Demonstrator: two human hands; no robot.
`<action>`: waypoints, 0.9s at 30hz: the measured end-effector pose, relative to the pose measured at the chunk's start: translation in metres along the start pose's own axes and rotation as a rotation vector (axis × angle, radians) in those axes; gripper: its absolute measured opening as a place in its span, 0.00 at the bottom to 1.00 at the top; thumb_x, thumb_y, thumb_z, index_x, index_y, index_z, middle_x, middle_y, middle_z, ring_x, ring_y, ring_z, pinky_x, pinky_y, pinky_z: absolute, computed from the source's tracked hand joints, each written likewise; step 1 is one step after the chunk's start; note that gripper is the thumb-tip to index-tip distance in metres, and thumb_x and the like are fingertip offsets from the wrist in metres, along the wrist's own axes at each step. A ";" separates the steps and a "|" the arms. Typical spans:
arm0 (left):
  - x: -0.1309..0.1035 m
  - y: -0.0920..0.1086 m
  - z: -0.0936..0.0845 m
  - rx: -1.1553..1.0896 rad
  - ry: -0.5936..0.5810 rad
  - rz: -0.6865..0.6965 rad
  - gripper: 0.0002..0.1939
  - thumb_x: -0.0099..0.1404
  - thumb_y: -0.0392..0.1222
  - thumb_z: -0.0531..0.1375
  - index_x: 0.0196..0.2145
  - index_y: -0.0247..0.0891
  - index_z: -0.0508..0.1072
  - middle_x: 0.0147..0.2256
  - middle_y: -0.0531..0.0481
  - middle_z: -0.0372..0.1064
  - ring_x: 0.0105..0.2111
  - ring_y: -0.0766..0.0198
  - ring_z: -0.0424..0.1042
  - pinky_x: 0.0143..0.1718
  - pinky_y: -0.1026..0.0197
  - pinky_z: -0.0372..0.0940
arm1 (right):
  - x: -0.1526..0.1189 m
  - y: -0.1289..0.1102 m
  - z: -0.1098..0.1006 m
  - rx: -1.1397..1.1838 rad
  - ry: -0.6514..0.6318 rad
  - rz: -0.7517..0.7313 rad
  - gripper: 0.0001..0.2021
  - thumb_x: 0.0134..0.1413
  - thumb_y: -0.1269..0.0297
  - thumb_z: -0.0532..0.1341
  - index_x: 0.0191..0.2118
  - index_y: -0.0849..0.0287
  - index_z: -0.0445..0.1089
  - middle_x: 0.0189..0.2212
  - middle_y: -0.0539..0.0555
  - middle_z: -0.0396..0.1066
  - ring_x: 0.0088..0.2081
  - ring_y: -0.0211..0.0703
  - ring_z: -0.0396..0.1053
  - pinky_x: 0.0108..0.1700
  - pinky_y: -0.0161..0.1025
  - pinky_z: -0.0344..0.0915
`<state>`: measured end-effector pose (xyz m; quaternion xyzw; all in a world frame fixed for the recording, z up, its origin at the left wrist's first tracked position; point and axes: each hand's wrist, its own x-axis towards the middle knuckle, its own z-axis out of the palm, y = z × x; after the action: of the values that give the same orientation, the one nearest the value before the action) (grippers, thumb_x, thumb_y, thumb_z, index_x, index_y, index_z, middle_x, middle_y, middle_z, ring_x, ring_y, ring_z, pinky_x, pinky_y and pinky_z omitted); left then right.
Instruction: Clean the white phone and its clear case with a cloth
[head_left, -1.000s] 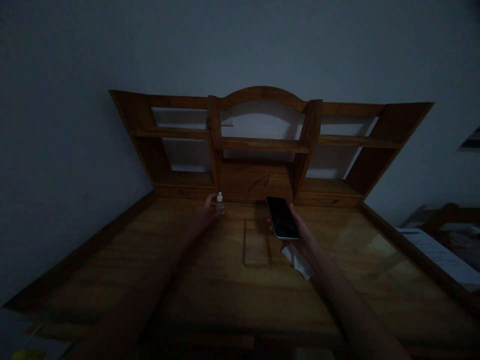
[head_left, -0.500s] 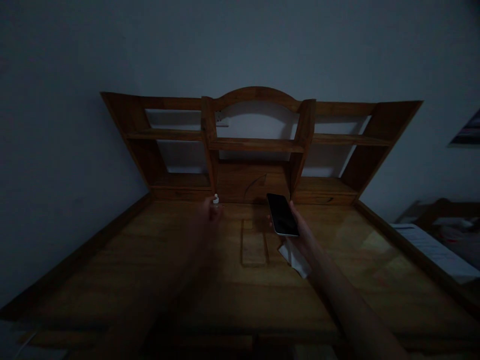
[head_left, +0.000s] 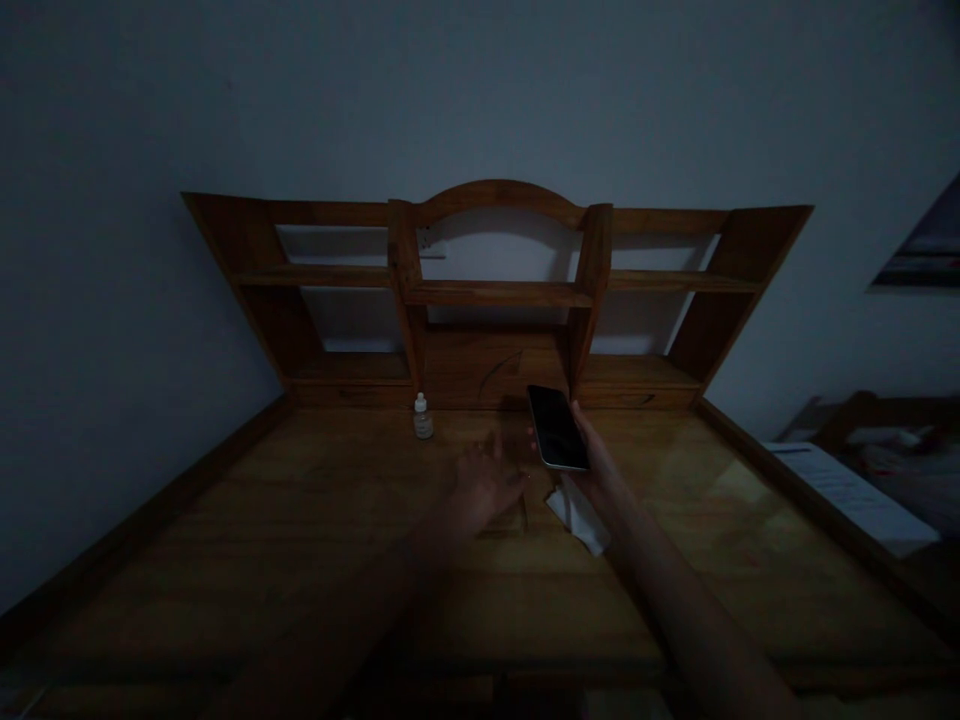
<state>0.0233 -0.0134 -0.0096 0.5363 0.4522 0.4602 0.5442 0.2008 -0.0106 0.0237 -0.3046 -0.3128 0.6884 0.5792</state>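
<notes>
A black phone (head_left: pixel 558 430) with a pale edge rests in my right hand (head_left: pixel 596 462), whose fingers wrap round it above the desk. My left hand (head_left: pixel 484 485) is over the middle of the desk, fingers spread, slightly blurred, with nothing in it. It partly covers a rectangular outline on the desktop. A small bottle (head_left: pixel 423 420) with a white cap stands upright at the back of the desk, beyond my left hand and to its left. Below the phone lies a crumpled white tissue (head_left: pixel 581 518), next to my right wrist.
The wooden desk (head_left: pixel 285 510) has raised side edges. Along its back stands a wooden shelf unit (head_left: pixel 499 292) with several compartments. A wall socket (head_left: pixel 432 248) shows behind it. White papers (head_left: pixel 847 490) lie beyond the right edge, near a wooden chair (head_left: pixel 885 408).
My left hand has left the bottle and moved right and nearer, over the outline on the desk. The bottle now stands free. My right hand still holds the phone. The view has shifted slightly.
</notes>
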 end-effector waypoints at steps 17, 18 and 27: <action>0.021 0.005 -0.014 0.592 0.148 0.094 0.31 0.45 0.55 0.71 0.46 0.43 0.71 0.47 0.35 0.71 0.60 0.30 0.59 0.54 0.41 0.59 | 0.001 -0.001 -0.001 0.052 0.006 -0.058 0.21 0.60 0.48 0.60 0.47 0.61 0.74 0.37 0.60 0.80 0.34 0.47 0.78 0.38 0.40 0.75; 0.024 0.008 -0.020 0.536 0.105 0.094 0.28 0.46 0.56 0.71 0.44 0.44 0.72 0.50 0.35 0.70 0.59 0.32 0.60 0.53 0.43 0.61 | 0.001 -0.001 -0.001 0.057 0.002 -0.072 0.21 0.60 0.48 0.60 0.48 0.61 0.74 0.37 0.59 0.80 0.34 0.46 0.78 0.38 0.40 0.75; 0.034 0.017 -0.024 -0.644 -0.301 -0.175 0.28 0.65 0.53 0.57 0.60 0.49 0.56 0.47 0.42 0.71 0.45 0.49 0.74 0.46 0.37 0.67 | -0.001 -0.007 -0.007 0.051 0.037 -0.127 0.20 0.61 0.49 0.58 0.48 0.59 0.75 0.40 0.58 0.80 0.33 0.43 0.77 0.38 0.38 0.74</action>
<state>0.0055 0.0244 0.0074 0.3585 0.2433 0.4465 0.7828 0.2106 -0.0100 0.0254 -0.2821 -0.3030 0.6524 0.6348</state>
